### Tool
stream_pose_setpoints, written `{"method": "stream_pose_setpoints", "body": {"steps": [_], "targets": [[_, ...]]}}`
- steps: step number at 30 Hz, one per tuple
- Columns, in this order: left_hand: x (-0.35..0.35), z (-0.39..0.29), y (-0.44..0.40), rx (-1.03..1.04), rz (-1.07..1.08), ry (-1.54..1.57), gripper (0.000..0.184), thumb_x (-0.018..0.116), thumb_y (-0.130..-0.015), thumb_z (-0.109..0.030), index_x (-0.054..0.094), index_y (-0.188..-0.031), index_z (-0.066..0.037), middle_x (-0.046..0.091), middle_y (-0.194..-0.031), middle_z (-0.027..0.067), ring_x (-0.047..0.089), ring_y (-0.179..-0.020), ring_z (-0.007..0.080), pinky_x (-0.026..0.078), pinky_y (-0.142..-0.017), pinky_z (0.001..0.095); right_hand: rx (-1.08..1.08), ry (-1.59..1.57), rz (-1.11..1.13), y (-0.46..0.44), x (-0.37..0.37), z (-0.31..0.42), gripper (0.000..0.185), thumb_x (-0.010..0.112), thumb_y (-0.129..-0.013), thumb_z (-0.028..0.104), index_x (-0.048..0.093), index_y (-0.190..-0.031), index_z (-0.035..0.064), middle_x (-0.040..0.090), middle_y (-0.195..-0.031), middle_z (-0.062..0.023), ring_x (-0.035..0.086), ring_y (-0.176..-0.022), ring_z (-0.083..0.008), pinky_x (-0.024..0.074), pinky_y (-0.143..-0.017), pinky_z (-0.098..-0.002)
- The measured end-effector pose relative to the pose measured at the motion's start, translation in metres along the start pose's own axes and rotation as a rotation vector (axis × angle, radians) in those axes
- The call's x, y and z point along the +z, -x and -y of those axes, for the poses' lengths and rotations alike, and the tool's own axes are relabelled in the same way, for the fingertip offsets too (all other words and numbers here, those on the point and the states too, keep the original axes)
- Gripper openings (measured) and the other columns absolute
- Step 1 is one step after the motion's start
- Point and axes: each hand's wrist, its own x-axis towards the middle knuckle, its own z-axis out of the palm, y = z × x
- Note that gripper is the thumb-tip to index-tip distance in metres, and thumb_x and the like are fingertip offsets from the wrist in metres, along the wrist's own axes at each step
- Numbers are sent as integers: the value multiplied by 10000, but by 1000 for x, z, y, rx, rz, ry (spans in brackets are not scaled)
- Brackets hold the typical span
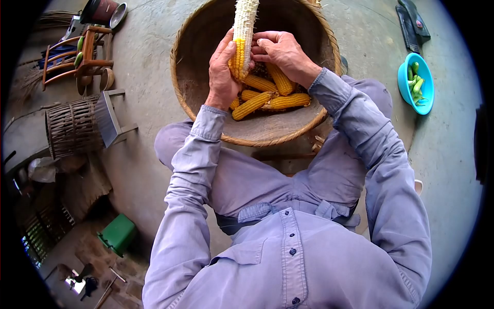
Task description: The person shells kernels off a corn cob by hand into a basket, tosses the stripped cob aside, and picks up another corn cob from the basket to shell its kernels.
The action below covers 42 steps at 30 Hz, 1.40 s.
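Over a large woven basket (267, 135) I hold a corn cob (244, 36) upright. Its upper part is bare and white, while yellow kernels cover the lower end. My left hand (222, 72) is closed around the cob's kernel-covered end from the left. On the other side, my right hand (283, 53) has curled fingers at the cob's right edge; its fingertips are partly hidden, and they seem to touch the cob. Several full yellow corn cobs (286, 102) lie in the basket below my hands.
At the right, a turquoise basin (428, 98) holds green vegetables on the concrete floor. A wooden chair (91, 63), a slatted wicker basket (72, 126), a small metal-topped stool (109, 119) and a green bin (119, 234) stand at the left.
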Motion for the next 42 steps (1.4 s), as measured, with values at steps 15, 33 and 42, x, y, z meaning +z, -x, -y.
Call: {"method": "stream_pose_setpoints", "body": {"steps": [15, 33, 42], "targets": [[2, 4, 3, 14, -53, -119, 499, 496, -991, -187, 364, -1451, -46, 617, -1150, 123, 642, -887, 151, 569, -696, 285, -63, 111, 36, -3, 0, -2, 376, 599, -955, 219, 576, -1214, -51, 646, -1053, -105, 641, -894, -136, 568, -782, -266], [1, 4, 2, 18, -57, -80, 495, 480, -1004, -193, 345, -1453, -34, 614, -1146, 129, 649, -834, 154, 581, -682, 280, -134, 94, 2, -1, 5, -3, 392, 626, -930, 243, 608, -1150, -80, 667, -942, -108, 634, -725, -123, 545, -689, -256], [4, 4, 1, 14, -37, -30, 501, 487, -1001, -196, 342, -1452, -33, 615, -1142, 130, 645, -832, 151, 583, -684, 285, -104, -27, -70, -3, 7, -7, 426, 652, -912, 247, 591, -1180, -78, 666, -957, -99, 636, -768, -125, 544, -680, -259]]}}
